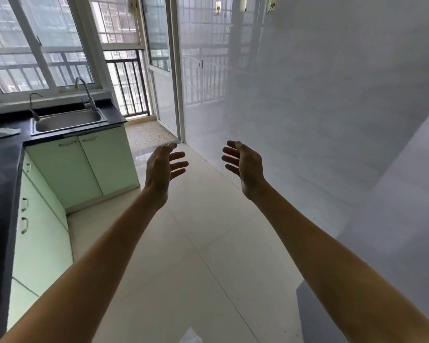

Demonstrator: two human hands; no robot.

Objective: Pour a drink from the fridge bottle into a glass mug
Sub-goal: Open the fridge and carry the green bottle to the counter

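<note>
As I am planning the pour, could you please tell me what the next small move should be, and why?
Probably turn to look for the fridge: the left hand and right hand hover open and empty above the floor, and no fridge, bottle or mug shows here, only a sink and counter at the left.

A single head-worn wide-angle view looks forward and down across the kitchen floor (188,243) toward the balcony door (162,70).
</note>
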